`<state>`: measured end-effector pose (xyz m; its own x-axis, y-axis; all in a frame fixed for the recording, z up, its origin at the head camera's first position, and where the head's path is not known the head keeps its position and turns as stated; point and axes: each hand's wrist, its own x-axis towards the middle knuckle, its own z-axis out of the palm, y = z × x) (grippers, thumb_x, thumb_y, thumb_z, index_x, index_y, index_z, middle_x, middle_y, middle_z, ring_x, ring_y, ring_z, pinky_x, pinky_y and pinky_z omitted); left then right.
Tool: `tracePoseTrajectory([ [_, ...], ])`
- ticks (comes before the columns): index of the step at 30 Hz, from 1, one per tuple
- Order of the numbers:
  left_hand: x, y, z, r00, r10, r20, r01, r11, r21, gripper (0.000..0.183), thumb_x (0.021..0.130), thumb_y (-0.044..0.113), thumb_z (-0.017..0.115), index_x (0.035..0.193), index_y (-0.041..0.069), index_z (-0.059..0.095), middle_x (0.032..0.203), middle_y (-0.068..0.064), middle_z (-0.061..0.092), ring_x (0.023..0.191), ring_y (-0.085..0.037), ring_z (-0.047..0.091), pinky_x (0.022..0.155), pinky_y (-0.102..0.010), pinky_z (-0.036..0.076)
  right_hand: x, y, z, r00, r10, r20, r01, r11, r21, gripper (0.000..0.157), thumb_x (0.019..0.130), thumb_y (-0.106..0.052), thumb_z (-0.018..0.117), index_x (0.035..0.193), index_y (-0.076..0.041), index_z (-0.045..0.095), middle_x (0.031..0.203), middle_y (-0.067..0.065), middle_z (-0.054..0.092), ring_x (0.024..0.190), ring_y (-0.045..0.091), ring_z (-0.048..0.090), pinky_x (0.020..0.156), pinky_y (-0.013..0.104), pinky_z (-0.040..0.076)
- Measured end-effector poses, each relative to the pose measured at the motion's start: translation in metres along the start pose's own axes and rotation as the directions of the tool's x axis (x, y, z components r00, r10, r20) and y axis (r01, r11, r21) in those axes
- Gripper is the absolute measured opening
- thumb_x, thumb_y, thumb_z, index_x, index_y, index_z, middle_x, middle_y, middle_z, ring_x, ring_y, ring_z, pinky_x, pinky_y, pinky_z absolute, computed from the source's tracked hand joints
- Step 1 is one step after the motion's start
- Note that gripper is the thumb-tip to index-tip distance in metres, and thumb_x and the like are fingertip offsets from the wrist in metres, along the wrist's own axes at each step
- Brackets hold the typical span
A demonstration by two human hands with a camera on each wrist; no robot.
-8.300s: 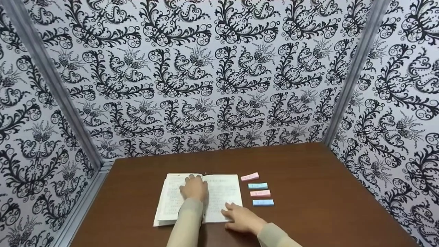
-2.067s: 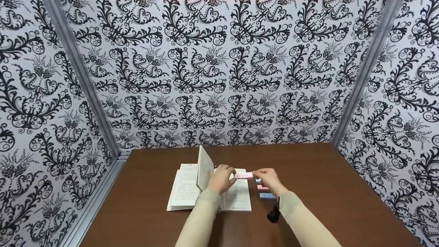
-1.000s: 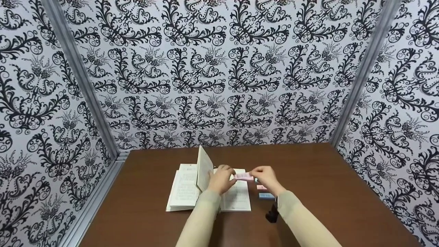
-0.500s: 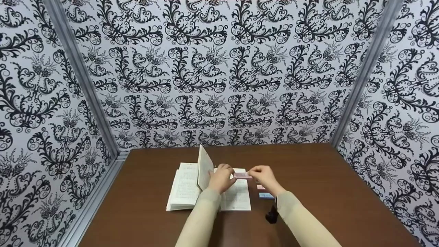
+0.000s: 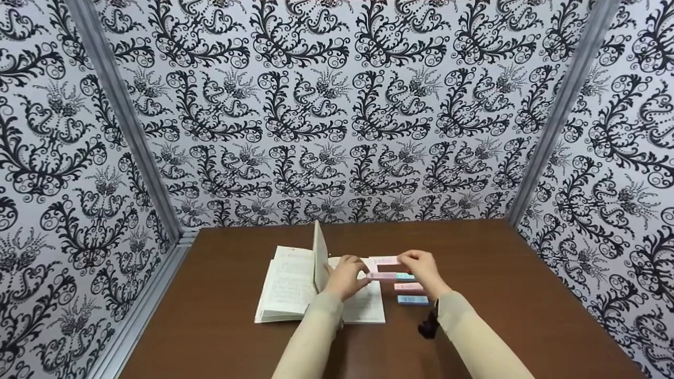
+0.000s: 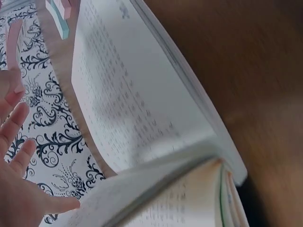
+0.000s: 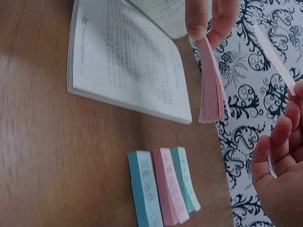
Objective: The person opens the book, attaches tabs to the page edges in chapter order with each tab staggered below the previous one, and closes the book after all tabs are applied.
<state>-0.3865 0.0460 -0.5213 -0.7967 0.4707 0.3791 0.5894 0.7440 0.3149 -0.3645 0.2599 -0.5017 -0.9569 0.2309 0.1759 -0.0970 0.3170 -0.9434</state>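
Observation:
An open book [image 5: 363,311] lies on the table with a bundle of its pages [image 5: 319,252] standing upright. My left hand [image 5: 345,279], over the right-hand page, pinches a pink pad of sticky notes [image 7: 211,97] between thumb and finger. One outstretched finger [image 6: 66,204] of that hand reaches the raised pages. To its right, my right hand [image 5: 423,268] pinches the end of a single pale pink sticky note [image 7: 274,59], apart from the pad. Printed marks run along this strip.
Beside the book's right edge lie a blue sticky note pad [image 7: 144,187], a pink pad [image 7: 169,184] and a teal pad [image 7: 184,177]. The brown table [image 5: 237,247] ends at patterned walls [image 5: 316,131]. A black object [image 5: 428,327] hangs at the right wrist.
The pale pink strip has come away from the pad. My right hand has moved right and slightly up with it. My left hand has shifted slightly right, and the raised pages lean further right.

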Motion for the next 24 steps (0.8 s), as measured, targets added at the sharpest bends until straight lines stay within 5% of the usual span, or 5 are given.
tracePoseTrajectory([
  [3,0.001,0.003,0.007,1.000,0.027,-0.002,-0.027,0.999,-0.017,0.013,0.081,0.031,0.075,0.088,0.020,0.074,0.104,0.004,0.064,0.117,-0.023,0.050,0.087,-0.082,0.026,-0.001,0.004,-0.004,1.000,0.016,-0.007,-0.016,0.998,0.060,0.012,0.083,-0.005,0.067,0.085,0.006,0.070,0.073,0.007,0.063,0.063,0.015,0.053,0.061,0.032,0.049],
  [10,0.002,0.010,0.021,0.983,0.176,-0.045,-0.179,0.982,-0.062,0.011,0.077,0.021,0.079,0.082,0.012,0.075,0.100,-0.003,0.064,0.107,-0.029,0.053,0.096,-0.037,0.043,-0.001,0.015,-0.015,0.999,0.039,-0.035,-0.034,0.991,0.132,0.012,0.083,0.000,0.065,0.085,0.012,0.067,0.067,0.004,0.056,0.058,0.014,0.045,0.055,0.028,0.042],
  [18,-0.003,0.014,0.035,0.977,0.211,-0.029,-0.213,0.963,-0.164,0.014,0.071,0.015,0.081,0.079,0.006,0.076,0.108,-0.013,0.062,0.108,-0.033,0.049,0.096,-0.043,0.038,-0.002,0.021,-0.026,0.998,0.021,-0.053,-0.022,1.000,-0.014,0.012,0.084,-0.005,0.067,0.086,0.006,0.071,0.079,0.014,0.065,0.059,0.017,0.053,0.055,0.027,0.045],
  [24,-0.006,0.020,0.045,0.973,0.231,-0.010,-0.227,0.950,-0.213,0.015,0.068,0.013,0.085,0.075,0.004,0.075,0.112,-0.013,0.061,0.111,-0.034,0.046,0.098,-0.044,0.033,-0.006,0.026,-0.029,0.999,0.033,-0.037,-0.033,0.999,0.003,0.012,0.084,-0.005,0.066,0.087,0.007,0.070,0.074,0.012,0.063,0.065,0.023,0.056,0.058,0.030,0.047],
])
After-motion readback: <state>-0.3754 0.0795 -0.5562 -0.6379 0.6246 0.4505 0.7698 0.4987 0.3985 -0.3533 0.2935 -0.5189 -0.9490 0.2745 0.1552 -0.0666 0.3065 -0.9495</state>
